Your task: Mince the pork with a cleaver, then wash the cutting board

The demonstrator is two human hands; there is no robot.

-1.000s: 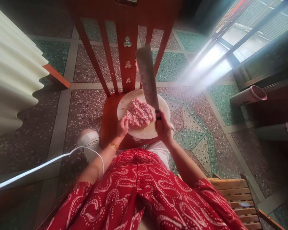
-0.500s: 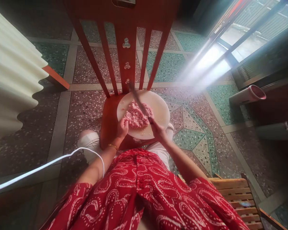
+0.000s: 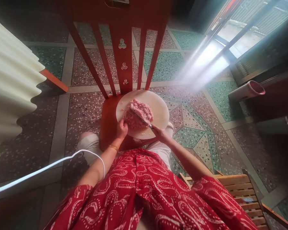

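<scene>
Blade down in the mince!
My right hand (image 3: 158, 130) grips the steel cleaver (image 3: 139, 117) across the pink minced meat (image 3: 139, 112) on the round white board (image 3: 158, 107); left hand (image 3: 122, 128), fingers curled, steadies the pile's edge.

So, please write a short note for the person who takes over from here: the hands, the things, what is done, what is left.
Left hand: rests at the near edge of the minced meat, steadying it.
Right hand: grips the cleaver, blade down across the pile.
Meat lies on the round white board, which sits on the red chair.
Done: meat is finely chopped.
Left: some coarser bits may need more chopping.
</scene>
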